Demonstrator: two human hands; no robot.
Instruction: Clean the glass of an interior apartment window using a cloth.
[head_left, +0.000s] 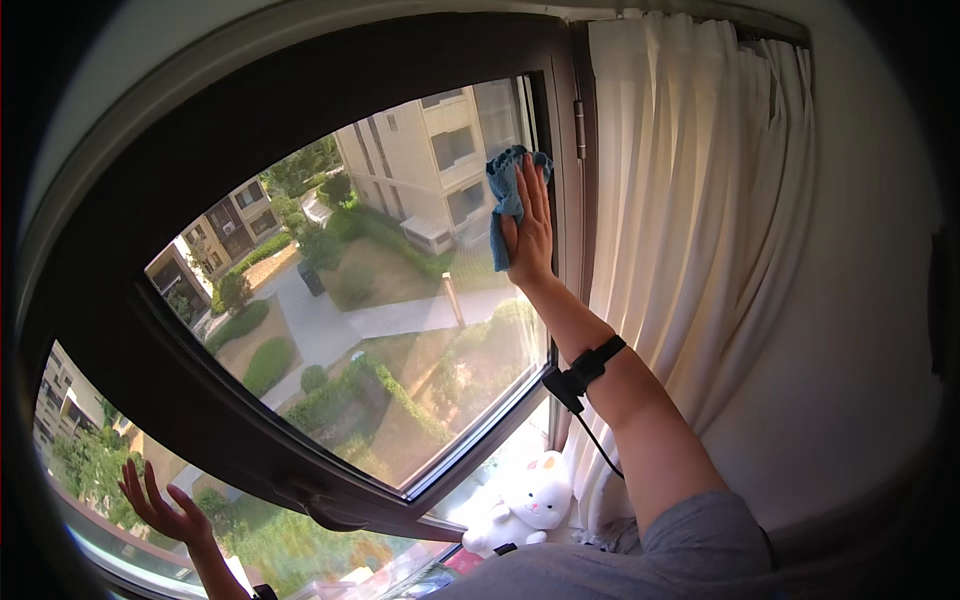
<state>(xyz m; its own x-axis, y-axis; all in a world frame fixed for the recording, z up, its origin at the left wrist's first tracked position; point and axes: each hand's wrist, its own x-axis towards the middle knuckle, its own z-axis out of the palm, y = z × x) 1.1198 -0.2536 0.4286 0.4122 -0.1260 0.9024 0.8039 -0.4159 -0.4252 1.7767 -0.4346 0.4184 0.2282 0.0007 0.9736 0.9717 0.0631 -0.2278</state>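
My right hand lies flat with its fingers stretched upward over a blue cloth, pressing it on the window pane near the pane's right edge. The cloth is bunched under the palm and fingers. At the lower left, my left hand is raised with its fingers spread and holds nothing. It is near the lower part of the dark window sash, whose handle is to the hand's right.
A cream curtain hangs right of the hinged side of the sash. Below the sash sits a white plush toy. A black strap with a cable is around my right forearm. Buildings and greenery show through the glass.
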